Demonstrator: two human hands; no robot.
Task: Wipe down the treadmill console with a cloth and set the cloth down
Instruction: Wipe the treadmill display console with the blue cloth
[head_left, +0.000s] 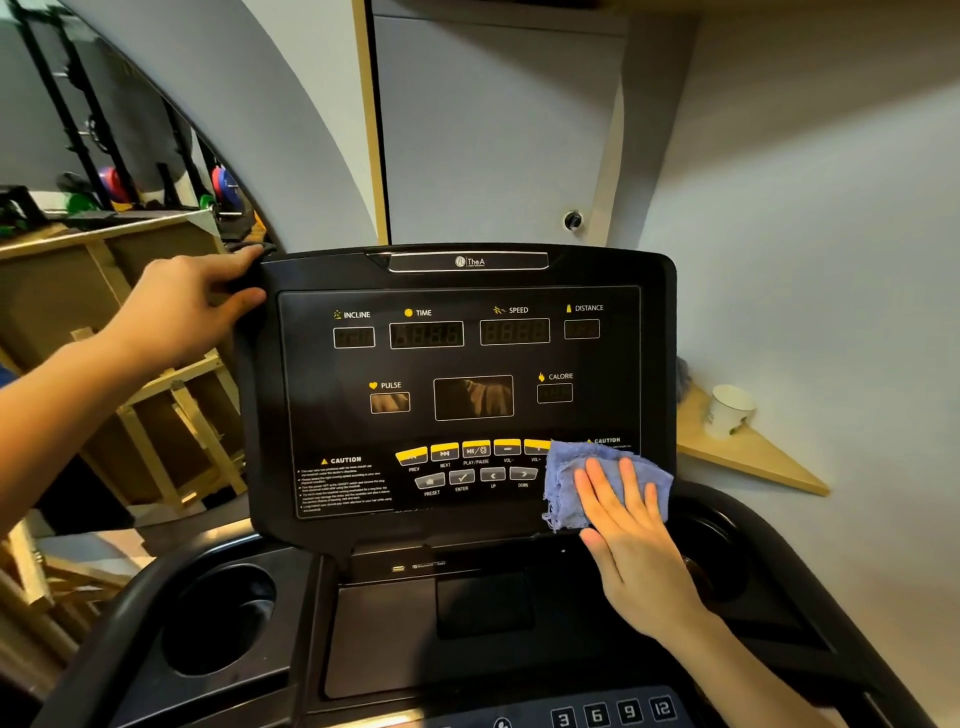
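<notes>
1. Your right hand lies flat and spread on the blue cloth, pressing it against the lower right corner of the console. The fingers are extended, not curled around anything; palm pressure alone holds the cloth there.
2. Your left hand grips the console's upper left corner, thumb on the front face and fingers wrapped behind the edge, bracing the panel.
3. The cloth covers the right-hand caution label and touches the right end of the yellow button row. It reaches the console's right edge and almost its bottom edge.
4. Expect the cloth to handle as a light, limp rag: it is bunched and frayed at its left side, so it will likely fold and drag rather than slide as a sheet. Keep your palm over its middle so the loose edges trail behind.
5. The glossy display panel looks smooth and probably lets the cloth slip easily; the raised buttons may snag it, so lighter pressure seems wise there.
6. Judging by where the cloth sits, wiping is under way, and I cannot tell how much of the face is done.
7. To set it down, pinch a bunched fold between thumb and fingers; the flat tray below the console looks a likely resting place.
</notes>
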